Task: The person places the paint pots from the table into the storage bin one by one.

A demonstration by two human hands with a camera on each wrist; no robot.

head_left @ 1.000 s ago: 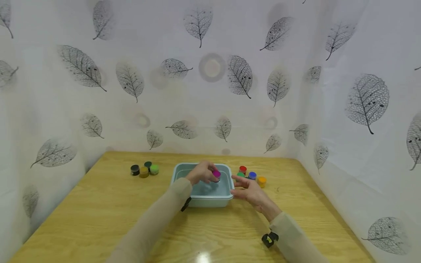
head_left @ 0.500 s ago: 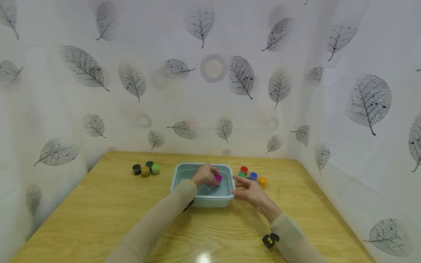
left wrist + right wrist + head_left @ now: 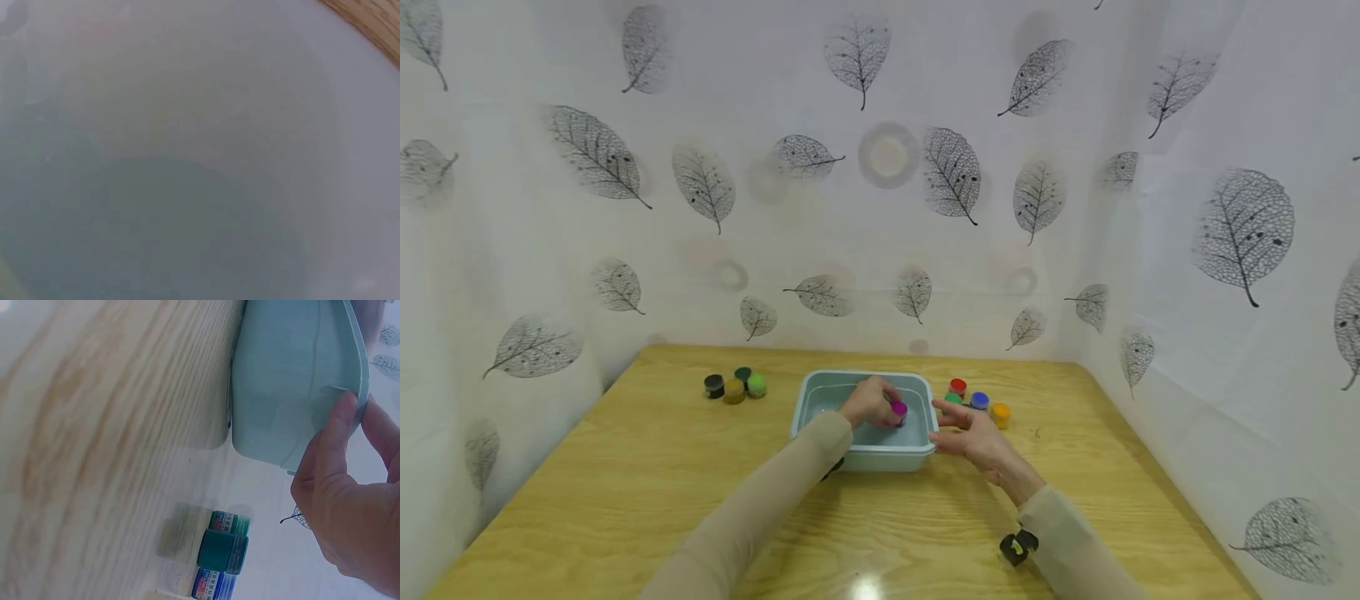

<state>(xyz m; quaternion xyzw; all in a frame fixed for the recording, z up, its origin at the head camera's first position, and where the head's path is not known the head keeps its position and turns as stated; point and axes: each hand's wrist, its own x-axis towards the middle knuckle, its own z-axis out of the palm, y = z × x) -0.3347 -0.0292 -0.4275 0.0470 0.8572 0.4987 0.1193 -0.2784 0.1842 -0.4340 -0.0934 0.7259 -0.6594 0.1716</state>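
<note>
A pale blue basin (image 3: pixel 880 460) stands in the middle of the table. My left hand (image 3: pixel 871 402) reaches into it, thumb and fingers round a small paint jar (image 3: pixel 899 411) with a magenta lid, low in the right half. The left wrist view is filled by the blurred basin wall (image 3: pixel 206 206); neither hand nor jar shows there. At the basin's front right corner, my right hand (image 3: pixel 973 440) has its fingers and thumb spread against the rim. Seen from the right wrist, its fingertips (image 3: pixel 345 403) rest right at the rim.
Beyond my right hand are several paint jars: red (image 3: pixel 958 387), green (image 3: pixel 952 401), blue (image 3: pixel 980 401) and orange (image 3: pixel 1000 414). At the left is another group, black (image 3: pixel 714 385), ochre (image 3: pixel 733 391), dark green (image 3: pixel 742 375) and light green (image 3: pixel 757 385). A leaf-patterned curtain (image 3: pixel 760 233) hangs behind the table.
My left hand has moved slightly right and down in the basin, bringing the magenta-lidded paint jar lower. The right hand stays at the rim.
</note>
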